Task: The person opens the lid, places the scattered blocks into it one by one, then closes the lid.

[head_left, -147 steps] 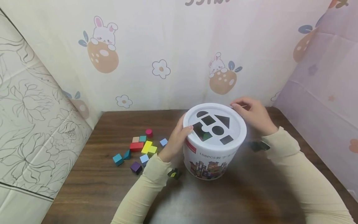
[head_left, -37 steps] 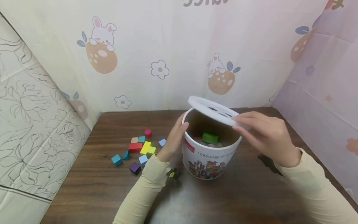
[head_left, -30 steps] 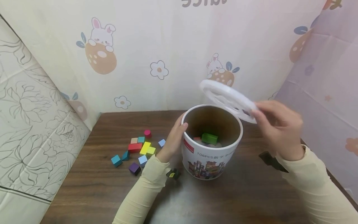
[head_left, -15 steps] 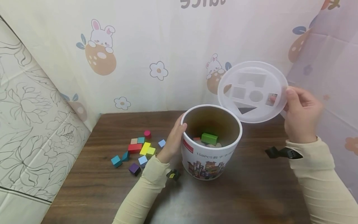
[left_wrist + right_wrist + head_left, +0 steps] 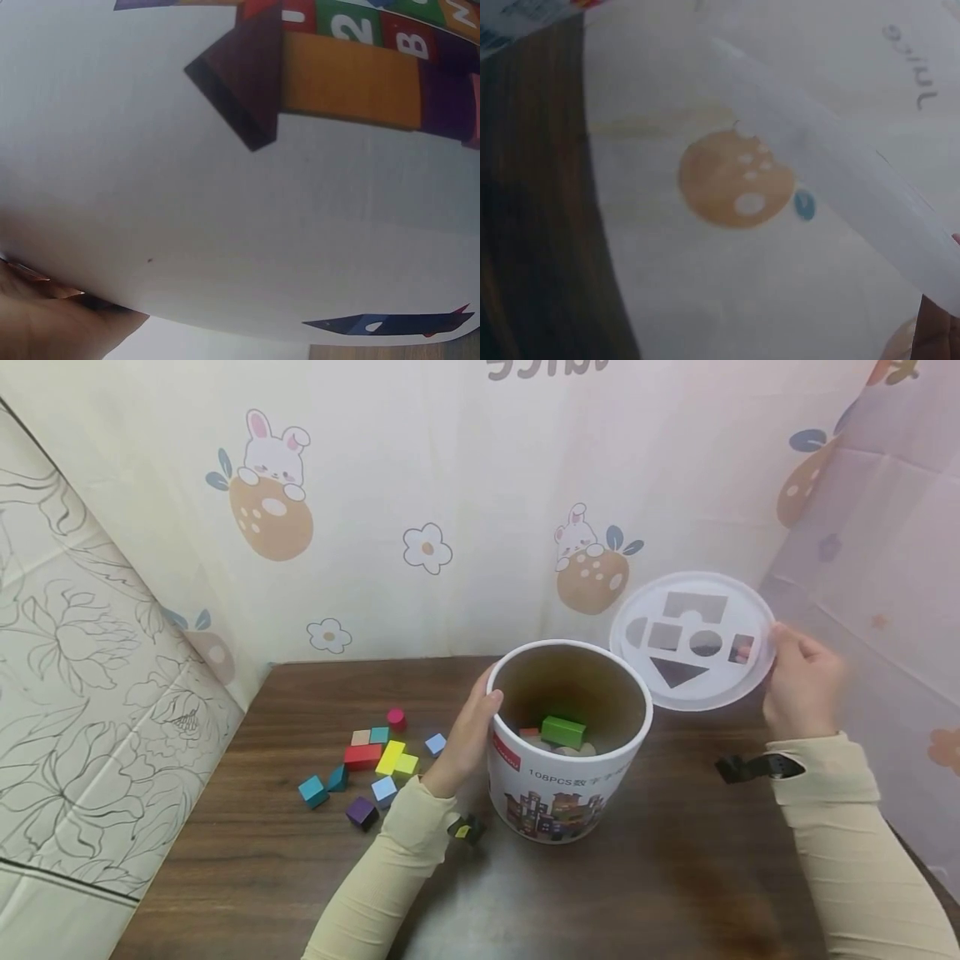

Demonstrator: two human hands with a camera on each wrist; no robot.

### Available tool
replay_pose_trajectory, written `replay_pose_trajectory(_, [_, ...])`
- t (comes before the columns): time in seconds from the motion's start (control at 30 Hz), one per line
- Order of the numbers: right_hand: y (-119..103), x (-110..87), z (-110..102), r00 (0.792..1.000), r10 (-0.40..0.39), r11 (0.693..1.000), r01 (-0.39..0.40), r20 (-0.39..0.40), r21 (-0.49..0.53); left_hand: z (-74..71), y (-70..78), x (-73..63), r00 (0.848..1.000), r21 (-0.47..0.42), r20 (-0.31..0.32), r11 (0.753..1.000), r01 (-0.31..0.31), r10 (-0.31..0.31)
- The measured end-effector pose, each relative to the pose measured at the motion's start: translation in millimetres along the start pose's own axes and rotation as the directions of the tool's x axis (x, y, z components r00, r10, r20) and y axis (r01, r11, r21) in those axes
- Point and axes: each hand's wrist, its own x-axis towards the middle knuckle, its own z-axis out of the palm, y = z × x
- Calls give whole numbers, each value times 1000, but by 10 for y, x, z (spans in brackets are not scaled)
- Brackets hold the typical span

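Observation:
A white printed bucket (image 5: 551,802) stands on the table with its top uncovered. A green block (image 5: 562,731) and several other pieces lie inside. My left hand (image 5: 467,739) grips the bucket's left side, thumb over the rim; in the left wrist view the bucket's wall (image 5: 225,210) fills most of the picture, with part of the hand (image 5: 60,322) at lower left. To the right of the bucket, my right hand (image 5: 806,681) pinches the edge of the white shape-sorter lid (image 5: 685,642), tilted up with cut-out holes. The lid's rim (image 5: 832,172) crosses the right wrist view.
Left of the bucket lie several loose wooden blocks, among them a red block (image 5: 363,757), a purple cube (image 5: 362,812) and a teal cube (image 5: 312,791). A patterned curtain (image 5: 480,593) hangs behind the brown table (image 5: 247,860).
My right hand has lifted the lid off the bucket, swung it to the right and turned it; over the last half second it has come lower. My left hand has stayed on the bucket.

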Motion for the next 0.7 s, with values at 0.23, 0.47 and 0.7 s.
replay_pose_trajectory(0.23, [314, 163, -256, 997, 65, 894, -43, 34, -446, 9, 0, 0, 1000, -8, 11, 1000, -17, 17])
replay_pose_trajectory(0.47, [594, 286, -487, 983, 128, 550, 38, 129, -834, 8, -7, -12, 1000, 6, 4, 1000, 10, -11])
replay_pose_trajectory(0.7, [717, 325, -602, 955, 282, 467, -47, 98, -883, 3, 4, -22, 1000, 16, -6, 999, 28, -28])
